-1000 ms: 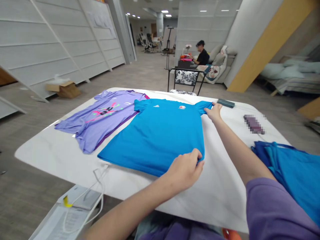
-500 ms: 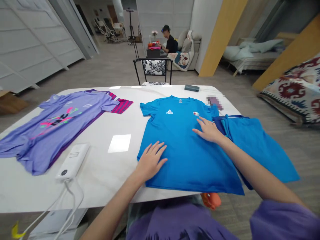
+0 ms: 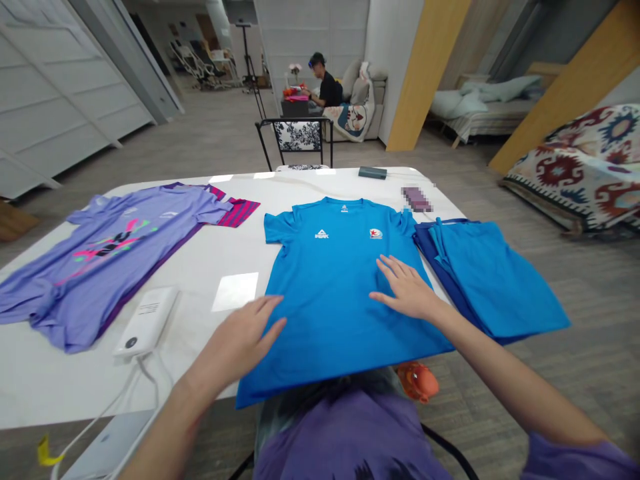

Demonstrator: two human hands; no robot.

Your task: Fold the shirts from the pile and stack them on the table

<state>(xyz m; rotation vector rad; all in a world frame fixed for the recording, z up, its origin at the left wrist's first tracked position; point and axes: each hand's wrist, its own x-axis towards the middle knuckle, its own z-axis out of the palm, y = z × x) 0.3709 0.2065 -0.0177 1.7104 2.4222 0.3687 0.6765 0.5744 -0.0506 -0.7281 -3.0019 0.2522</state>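
A blue short-sleeved T-shirt point(image 3: 330, 293) lies spread face up on the white table point(image 3: 200, 300), its hem reaching over the near edge. My left hand point(image 3: 240, 340) is at the shirt's left side, fingers stretched out over its edge. On the right half of the shirt, below the round badge, my right hand point(image 3: 403, 287) lies with its fingers apart. Neither hand grips anything; whether the left palm touches the cloth I cannot tell. Beside the shirt, at the right, blue folded garments point(image 3: 500, 280) lie partly over the table edge.
Purple T-shirts point(image 3: 125, 247) lie at the left, near a white power bank point(image 3: 147, 320) with cables. A dark box-like object point(image 3: 373, 173) and a blurred phone-like item point(image 3: 416, 199) are at the far right. Beyond stand a chair point(image 3: 300, 137) and a seated person point(image 3: 325, 83).
My left hand has moved left and toward me, from on the shirt to its left edge. My right hand has slid slightly toward me. The shirt's hem now slants lower at the left.
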